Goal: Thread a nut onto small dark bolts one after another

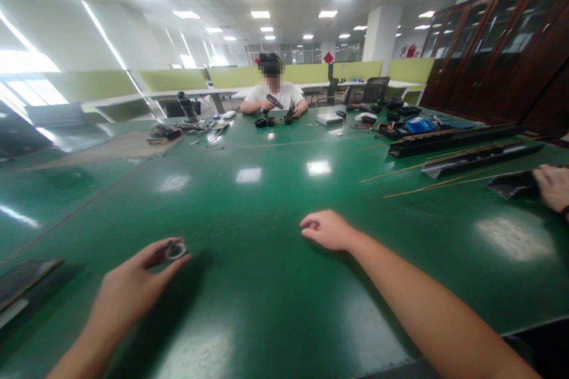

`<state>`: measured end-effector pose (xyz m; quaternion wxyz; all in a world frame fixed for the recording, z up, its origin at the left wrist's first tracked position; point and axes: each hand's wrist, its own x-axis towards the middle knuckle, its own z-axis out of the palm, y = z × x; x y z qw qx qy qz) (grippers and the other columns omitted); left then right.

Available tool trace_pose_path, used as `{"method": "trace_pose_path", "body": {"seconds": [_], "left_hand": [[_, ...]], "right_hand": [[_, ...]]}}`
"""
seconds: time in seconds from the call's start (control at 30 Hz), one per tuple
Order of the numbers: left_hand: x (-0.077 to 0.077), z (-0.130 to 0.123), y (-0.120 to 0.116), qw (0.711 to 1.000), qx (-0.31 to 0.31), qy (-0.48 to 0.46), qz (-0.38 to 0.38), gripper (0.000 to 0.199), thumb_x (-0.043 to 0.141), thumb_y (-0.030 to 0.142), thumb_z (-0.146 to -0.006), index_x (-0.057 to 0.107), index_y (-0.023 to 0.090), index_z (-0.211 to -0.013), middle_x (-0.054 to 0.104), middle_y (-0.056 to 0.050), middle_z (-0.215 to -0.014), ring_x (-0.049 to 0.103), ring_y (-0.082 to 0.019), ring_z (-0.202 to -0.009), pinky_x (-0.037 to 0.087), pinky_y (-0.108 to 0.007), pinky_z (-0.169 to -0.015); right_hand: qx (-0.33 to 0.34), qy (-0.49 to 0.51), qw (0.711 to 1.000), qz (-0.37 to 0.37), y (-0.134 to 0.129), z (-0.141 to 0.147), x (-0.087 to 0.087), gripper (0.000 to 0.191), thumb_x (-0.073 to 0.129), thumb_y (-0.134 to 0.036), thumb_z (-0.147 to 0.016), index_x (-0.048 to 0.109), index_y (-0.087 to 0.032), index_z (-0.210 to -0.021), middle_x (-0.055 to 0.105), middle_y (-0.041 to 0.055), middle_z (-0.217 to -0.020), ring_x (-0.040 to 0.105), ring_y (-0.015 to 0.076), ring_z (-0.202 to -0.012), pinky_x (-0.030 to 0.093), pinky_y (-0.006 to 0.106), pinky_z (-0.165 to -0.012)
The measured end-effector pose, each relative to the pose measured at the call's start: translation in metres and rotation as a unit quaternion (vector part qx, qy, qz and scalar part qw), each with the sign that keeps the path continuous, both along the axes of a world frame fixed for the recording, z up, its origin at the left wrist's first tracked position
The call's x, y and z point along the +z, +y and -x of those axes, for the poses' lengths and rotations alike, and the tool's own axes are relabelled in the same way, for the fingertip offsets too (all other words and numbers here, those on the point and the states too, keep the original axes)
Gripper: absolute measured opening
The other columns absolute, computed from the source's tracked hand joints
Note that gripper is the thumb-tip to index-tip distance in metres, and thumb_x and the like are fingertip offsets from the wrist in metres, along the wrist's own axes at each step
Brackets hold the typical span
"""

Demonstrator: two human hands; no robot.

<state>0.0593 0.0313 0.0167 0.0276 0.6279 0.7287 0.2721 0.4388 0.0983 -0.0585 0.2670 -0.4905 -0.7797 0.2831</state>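
Note:
Between thumb and fingers, my left hand [128, 284] grips a small round ring-like piece [176, 250], grey with a pale rim and a dark middle. It is held up over the green tabletop [249, 213]; its exact kind is too blurred to tell. My right hand [329, 230] is low over the table to the right, its fingers curled in and the thumb close to them. Whatever those fingers hold, if anything, is hidden or too small to make out.
Across the table a person [273, 95] handles a power drill [274, 101]. At the right, another person's hand [553, 186] touches a black channel piece [511, 185]. Long black channels [480, 160] and thin rods lie nearby. A dark flat panel [26, 281] is at left.

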Motion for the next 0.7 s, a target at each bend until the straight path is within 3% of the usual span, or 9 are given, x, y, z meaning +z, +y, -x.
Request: {"method": "trace_pose_path", "body": {"seconds": [0.17,0.3,0.47,0.6,0.7], "left_hand": [[-0.015,-0.093,0.064,0.981,-0.179,-0.068,0.002,0.035,0.068,0.041,-0.073,0.069,0.024,-0.104,0.073,-0.001,-0.095,0.068,-0.021,-0.085,0.055,-0.035,-0.086],[-0.04,-0.149,0.088,0.957,-0.275,-0.086,-0.018,0.031,0.069,0.029,-0.075,0.069,0.02,-0.104,0.072,-0.006,-0.1,0.067,-0.022,-0.088,0.054,-0.036,-0.087],[-0.066,-0.164,0.085,0.942,-0.317,-0.1,-0.051,0.028,0.064,0.024,-0.082,0.066,0.022,-0.11,0.068,-0.006,-0.107,0.064,-0.022,-0.097,0.052,-0.037,-0.091],[-0.068,-0.159,0.08,0.929,-0.353,-0.099,-0.057,0.028,0.065,0.023,-0.083,0.065,0.023,-0.111,0.067,-0.005,-0.106,0.062,-0.021,-0.098,0.051,-0.036,-0.091],[-0.066,-0.157,0.08,0.93,-0.346,-0.106,-0.067,0.033,0.07,0.02,-0.079,0.064,0.021,-0.111,0.066,-0.005,-0.105,0.063,-0.02,-0.094,0.052,-0.035,-0.088]], "right_hand": [[0.009,0.019,1.0,-0.006,0.001,-0.002,-0.004,0.025,0.064,-0.03,-0.084,0.073,-0.021,-0.105,0.073,0.0007,-0.079,0.062,0.0126,-0.067,0.044,0.023,-0.063],[-0.009,0.044,0.999,-0.013,0.001,-0.002,-0.005,0.028,0.063,-0.029,-0.083,0.071,-0.021,-0.109,0.07,-0.0008,-0.075,0.06,0.0116,-0.063,0.042,0.022,-0.061],[-0.037,0.056,0.998,-0.013,0.002,0.0,-0.004,0.036,0.065,-0.025,-0.081,0.065,-0.022,-0.117,0.069,-0.0025,-0.074,0.058,0.011,-0.061,0.041,0.022,-0.06],[-0.034,0.049,0.998,-0.016,0.001,0.002,-0.004,0.041,0.067,-0.025,-0.079,0.062,-0.023,-0.12,0.069,-0.0027,-0.076,0.058,0.0106,-0.06,0.041,0.022,-0.06],[-0.029,0.048,0.998,-0.025,0.0,0.002,-0.004,0.04,0.068,-0.027,-0.08,0.063,-0.023,-0.119,0.069,-0.0027,-0.077,0.058,0.0108,-0.06,0.041,0.022,-0.059]]}}
